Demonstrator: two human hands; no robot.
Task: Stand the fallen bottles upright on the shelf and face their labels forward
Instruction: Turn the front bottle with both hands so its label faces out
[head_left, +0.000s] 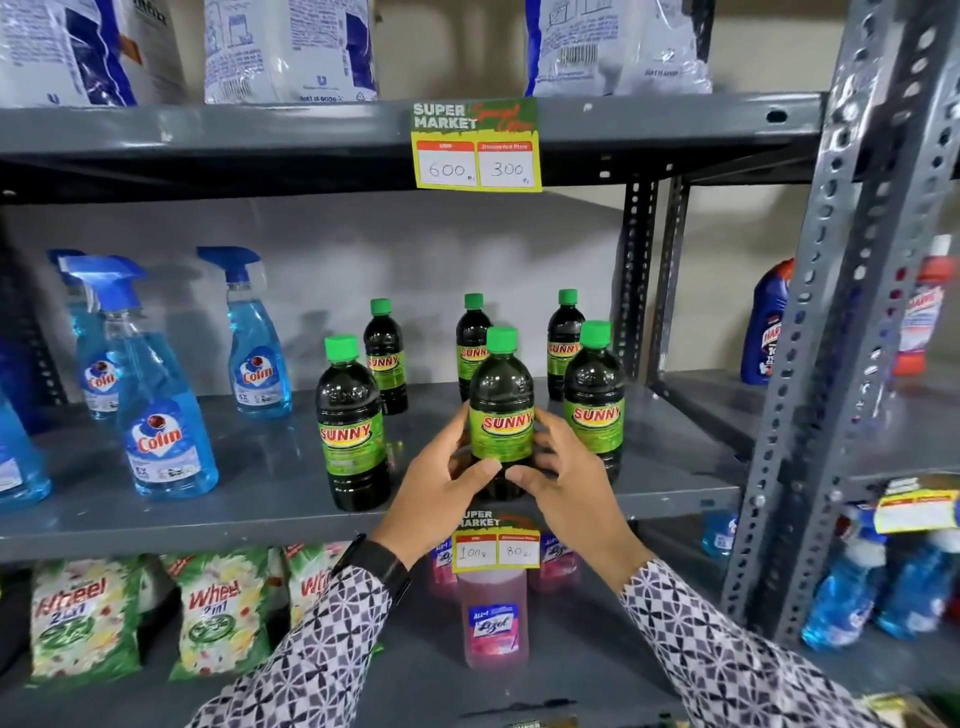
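Reaching in from the patterned sleeves (322, 649), both hands close around the lower body of one dark green-capped bottle (502, 410) at the front of the middle shelf (260, 512). The left hand (441, 488) cups it from the left and the right hand (563, 480) from the right, thumbs nearly meeting across the front just below the label, fingers wrapped behind. The wrists angle up and inward, a dark band on the left one. The held bottle stands upright on the shelf or just above it; its base is hidden by the thumbs, so I cannot tell which. Its label already faces forward.

To either side, the front-left bottle (353, 426) and the front-right bottle (595, 400) stand upright with labels showing, the left one turned slightly off square. Farther back, three more bottles (385, 358) also stand, labels facing out though partly screened.

No bottle lies fallen anywhere in view, so the task looks close to done: letting go of this bottle and perhaps squaring the front-left label seems all that is left. Off to the left, the blue spray bottles (166, 415) stand apart from all this.
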